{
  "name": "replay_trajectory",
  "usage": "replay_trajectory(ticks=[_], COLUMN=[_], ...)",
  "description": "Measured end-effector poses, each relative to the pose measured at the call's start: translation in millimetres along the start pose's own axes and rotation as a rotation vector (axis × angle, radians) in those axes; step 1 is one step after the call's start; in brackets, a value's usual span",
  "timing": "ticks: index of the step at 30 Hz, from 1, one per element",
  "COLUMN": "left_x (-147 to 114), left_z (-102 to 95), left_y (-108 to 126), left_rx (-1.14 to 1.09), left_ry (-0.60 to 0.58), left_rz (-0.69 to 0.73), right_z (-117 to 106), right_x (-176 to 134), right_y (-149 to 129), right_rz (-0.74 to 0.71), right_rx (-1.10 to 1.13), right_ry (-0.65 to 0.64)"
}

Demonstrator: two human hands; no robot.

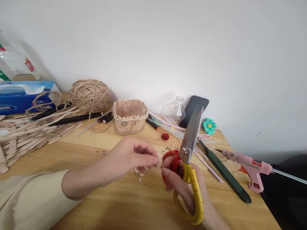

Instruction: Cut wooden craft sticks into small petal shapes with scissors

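Observation:
My right hand [177, 179] is closed on a pair of scissors [190, 142] with one red and one yellow handle loop, blades pointing up. The tips of its thumb and forefinger also come together. Just to the left, my left hand [137, 154] has thumb and forefinger pinched; whatever is between them is too small to make out. The two hands' fingertips are close but apart. Small wood chips [139, 176] lie on the table under them. Behind the hands stands a small basket of wooden craft sticks [129, 125] with a beaded trim, and a dark red rose [165, 136] lies beside it.
At the left are loose craft sticks [34, 137], a blue tissue box [19, 101] and a twine ball [90, 96]. A phone [193, 113] leans on the wall near a cut bottle top [177, 111] and a teal flower [209, 125]. A green craft knife [225, 174] and pink glue gun [250, 167] lie right.

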State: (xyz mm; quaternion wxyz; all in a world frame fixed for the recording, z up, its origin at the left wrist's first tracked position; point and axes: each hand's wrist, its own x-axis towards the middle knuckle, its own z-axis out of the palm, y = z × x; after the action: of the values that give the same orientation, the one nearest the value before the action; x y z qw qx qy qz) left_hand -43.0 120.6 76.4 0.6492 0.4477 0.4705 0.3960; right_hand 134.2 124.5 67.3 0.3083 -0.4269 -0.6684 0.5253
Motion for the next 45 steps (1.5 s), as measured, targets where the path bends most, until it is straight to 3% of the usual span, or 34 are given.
replay_trajectory(ticks=[5,9,21,25,34,39,45], left_x=[-4.8,-6.8,-7.4,-9.9,-9.8,-10.7,-10.2], left_z=[-4.6,-5.4,1.3,4.6,9.9,10.7,10.4], left_y=[20.9,26.6,11.0,9.1,6.3,4.8,5.3], left_rx=[-0.030,-0.073,-0.261,-0.315,-0.378,-0.388,-0.368], left_ry=[0.189,0.253,0.252,0.276,0.291,0.308,0.305], left_rz=[0.215,0.275,0.247,0.244,0.233,0.244,0.243], right_z=[-9.4,-5.9,6.3,8.0,8.2,8.8,6.6], right_x=[-3.3,-5.1,-11.0,-8.2,-10.8,-11.5,-8.1], right_y=[2.8,-0.1,-1.3,1.3,7.8,0.8,-1.3], right_rz=[0.017,0.008,-0.024,-0.078,-0.156,-0.075,-0.016], right_rx=[-0.137,-0.326,-0.739,-0.823,-0.867,-0.702,-0.508], right_ry=[-0.116,-0.155,0.109,0.145,0.189,0.143,-0.012])
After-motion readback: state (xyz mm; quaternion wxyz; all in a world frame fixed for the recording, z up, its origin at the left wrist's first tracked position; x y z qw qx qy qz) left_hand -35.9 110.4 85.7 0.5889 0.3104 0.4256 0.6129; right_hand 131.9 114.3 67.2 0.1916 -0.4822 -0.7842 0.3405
